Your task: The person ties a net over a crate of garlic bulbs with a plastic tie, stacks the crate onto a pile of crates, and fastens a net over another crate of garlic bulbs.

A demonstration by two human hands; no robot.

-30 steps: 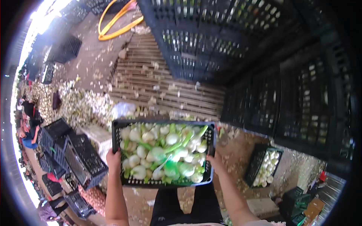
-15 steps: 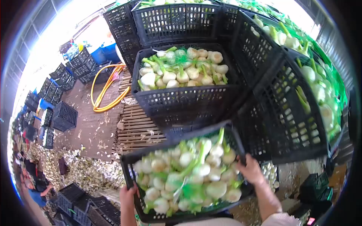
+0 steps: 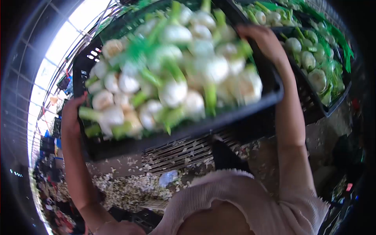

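A black plastic crate (image 3: 188, 135) is up in front of me, tilted and smeared by motion. It is heaped with white bulbs (image 3: 172, 92) on cut green stems, which look like garlic or onions. Green netting (image 3: 139, 53) lies bunched over some of them. My left hand (image 3: 71, 117) grips the crate's left end, its fingers partly hidden behind the wall. At the right end, my right hand (image 3: 263, 39) is closed over the rim. Both arms are stretched forward, and the crate hides much of what is behind it.
More black crates (image 3: 327, 111) of bulbs and green netting stand at the right. Below the lifted crate is a slatted platform (image 3: 172, 156). Pale peelings (image 3: 129, 192) litter the floor, with a clear plastic bag (image 3: 167, 178) among them. A wire-grid wall (image 3: 29, 82) runs along the left.
Both hands have raised the crate from low in front of me to high in the view. It looks larger and now covers the stack behind it. The camera view has shifted too.
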